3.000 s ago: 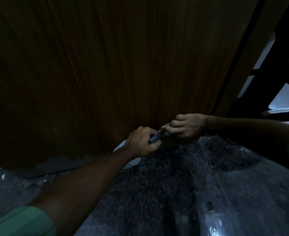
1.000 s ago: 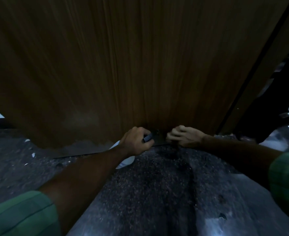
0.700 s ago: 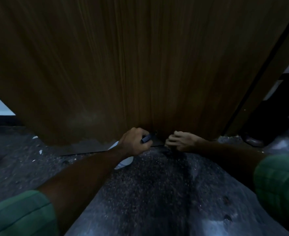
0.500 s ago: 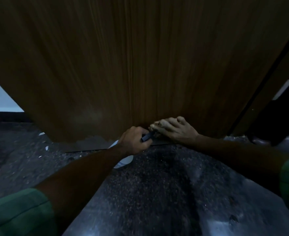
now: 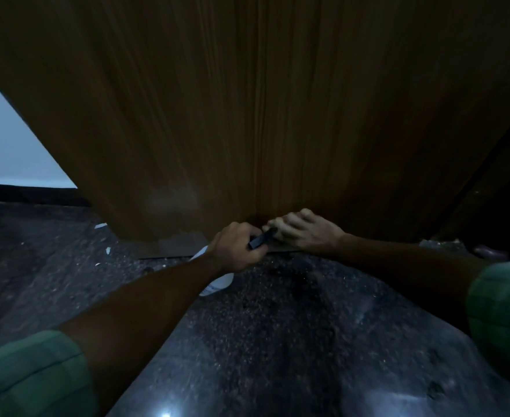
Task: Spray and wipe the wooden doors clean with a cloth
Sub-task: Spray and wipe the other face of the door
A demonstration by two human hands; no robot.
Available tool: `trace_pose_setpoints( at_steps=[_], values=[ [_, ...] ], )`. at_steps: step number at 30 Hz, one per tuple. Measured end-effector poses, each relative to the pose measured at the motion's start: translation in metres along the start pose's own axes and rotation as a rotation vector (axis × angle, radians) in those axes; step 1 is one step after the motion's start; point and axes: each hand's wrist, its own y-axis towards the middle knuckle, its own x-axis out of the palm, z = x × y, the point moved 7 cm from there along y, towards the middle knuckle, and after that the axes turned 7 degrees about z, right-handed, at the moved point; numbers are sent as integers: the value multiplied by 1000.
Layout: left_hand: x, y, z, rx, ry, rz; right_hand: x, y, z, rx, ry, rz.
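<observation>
One big wooden door [image 5: 247,115] fills most of the view. It is brown with thin lines running up and down. It stands on a dark speckled floor [image 5: 277,326].

Two hands are down at the bottom edge of the door, very close to each other. The left hand [image 5: 235,251] has its fingers curled tight around one spray bottle [image 5: 217,281]. The bottle is white, and its dark nozzle [image 5: 261,238] sticks out of the fist toward the other hand. The right hand [image 5: 304,233] has its fingers bent and pressed low on the door. A cloth may be under it, but it is too dark to tell, so its grip is not clear.

Two green sleeves [image 5: 28,374] show at the bottom corners. A few small white bits [image 5: 100,226] lie on the floor left of the door. One pale wall [image 5: 10,145] shows at the far left.
</observation>
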Motion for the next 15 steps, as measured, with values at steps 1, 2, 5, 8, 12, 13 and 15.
trace_pose_setpoints(
  at_steps=[1,2,5,8,12,13,15],
  values=[
    [-2,-1,-1,-3,4,1,9,-1,-21,-223,-92,-5],
    [-5,-2,-2,-8,9,3,20,-8,-39,-417,-138,-116],
    [-11,-6,-7,-29,13,17,25,-10,-46,-424,-179,-246],
    [-11,-10,-13,-41,19,8,6,13,-16,-20,30,-32],
    [-10,-18,-21,-54,17,-23,-2,21,-20,-91,-71,1],
    [-11,-21,-22,-55,21,-27,6,16,-41,-313,-131,-36],
    [-11,-26,-25,-69,31,-41,22,3,-60,-488,-148,-254]
  ],
)
